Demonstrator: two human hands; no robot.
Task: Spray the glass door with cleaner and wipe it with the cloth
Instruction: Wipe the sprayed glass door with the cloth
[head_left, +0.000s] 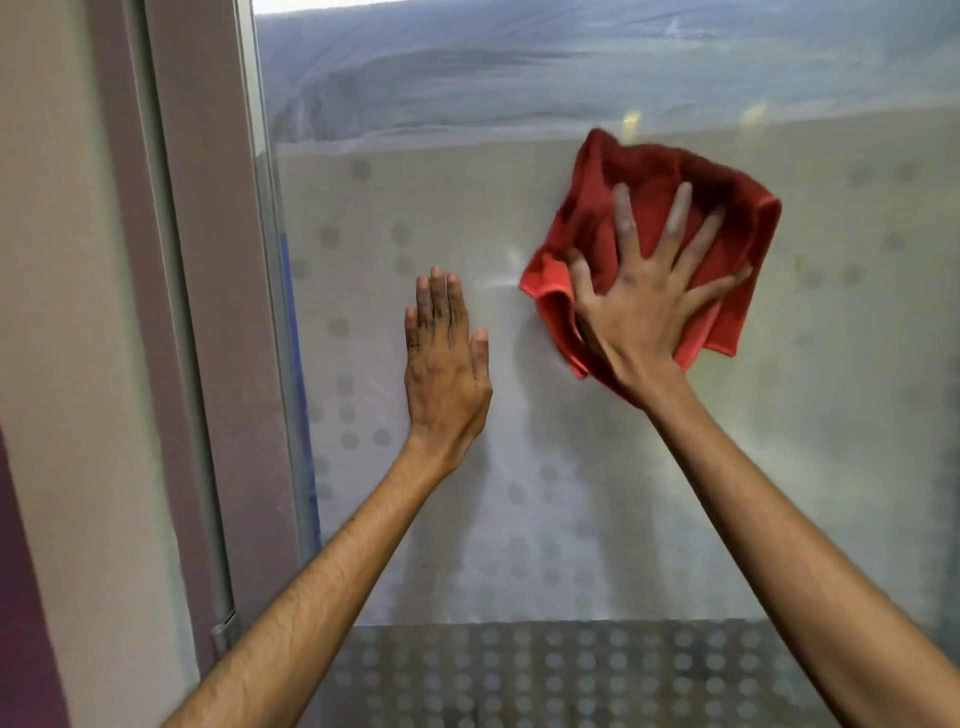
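Observation:
The glass door (597, 467) fills most of the view, frosted with faint grey dots across its middle. A crumpled red cloth (644, 176) lies flat against the glass at the upper right. My right hand (644, 291) presses on the cloth with its fingers spread wide and straight. My left hand (447, 358) rests flat on the bare glass to the left of the cloth, fingers together and pointing up, a short gap away from the cloth's edge. No spray bottle is in view.
A grey door frame (208, 312) and a pale wall (67, 312) stand to the left of the glass. A band of denser dots (545, 670) runs along the bottom of the pane. The top of the glass is clearer, with bluish shapes behind it.

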